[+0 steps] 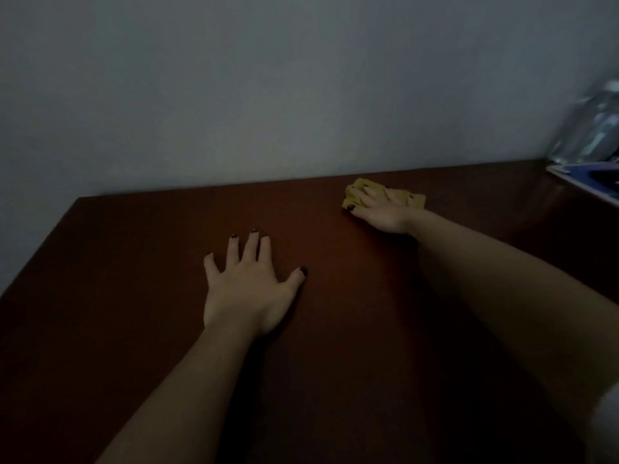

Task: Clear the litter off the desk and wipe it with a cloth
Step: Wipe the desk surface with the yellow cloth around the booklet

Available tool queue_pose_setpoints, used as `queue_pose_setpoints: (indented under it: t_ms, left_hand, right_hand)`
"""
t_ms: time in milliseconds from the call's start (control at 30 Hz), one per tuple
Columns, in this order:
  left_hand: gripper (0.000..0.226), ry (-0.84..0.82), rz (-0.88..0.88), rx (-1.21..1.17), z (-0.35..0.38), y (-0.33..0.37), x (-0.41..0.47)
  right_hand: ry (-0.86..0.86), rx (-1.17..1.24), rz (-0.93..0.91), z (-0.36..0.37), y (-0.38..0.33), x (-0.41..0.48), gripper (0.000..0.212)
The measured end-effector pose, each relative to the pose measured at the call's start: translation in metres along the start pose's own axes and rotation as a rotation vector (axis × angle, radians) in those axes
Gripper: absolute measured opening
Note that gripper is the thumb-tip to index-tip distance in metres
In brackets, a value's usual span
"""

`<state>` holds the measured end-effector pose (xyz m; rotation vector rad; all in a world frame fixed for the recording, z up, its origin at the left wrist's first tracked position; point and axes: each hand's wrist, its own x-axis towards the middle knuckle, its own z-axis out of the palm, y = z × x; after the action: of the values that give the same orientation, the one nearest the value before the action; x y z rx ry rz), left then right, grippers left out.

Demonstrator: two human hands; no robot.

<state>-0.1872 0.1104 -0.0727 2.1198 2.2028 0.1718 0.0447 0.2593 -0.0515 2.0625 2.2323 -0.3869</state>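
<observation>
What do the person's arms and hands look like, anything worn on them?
Both forearms are bare, with no watch, bracelet or rings visible in the dim light. The nails on the left hand and the right hand wear dark polish. A pale patch at the lower right edge may be a sleeve, but it is too blurred to tell.
</observation>
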Motion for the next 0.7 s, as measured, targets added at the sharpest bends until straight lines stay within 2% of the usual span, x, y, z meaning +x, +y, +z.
queue_pose_setpoints:
  t_ms: [233, 367, 533, 700]
  left_hand:
    - [0.08, -0.006, 0.009, -0.014, 0.0, 0.001, 0.002]
    - [0.075, 0.004, 0.011, -0.025, 0.0, 0.002, 0.001]
    - [0.067, 0.007, 0.005, -0.027, 0.002, 0.003, 0.002]
    - [0.069, -0.004, -0.004, 0.01, 0.004, 0.005, 0.004]
  right_hand:
    - [-0.031, -0.042, -0.095, 0.025, 0.016, -0.091, 0.06]
    - [-0.067, -0.02, -0.173, 0.044, -0.013, -0.135, 0.058]
    - [-0.039, 0.021, -0.176, 0.049, -0.047, -0.135, 0.05]
    - [0.021, 0.007, -0.215, 0.041, -0.07, -0.093, 0.047]
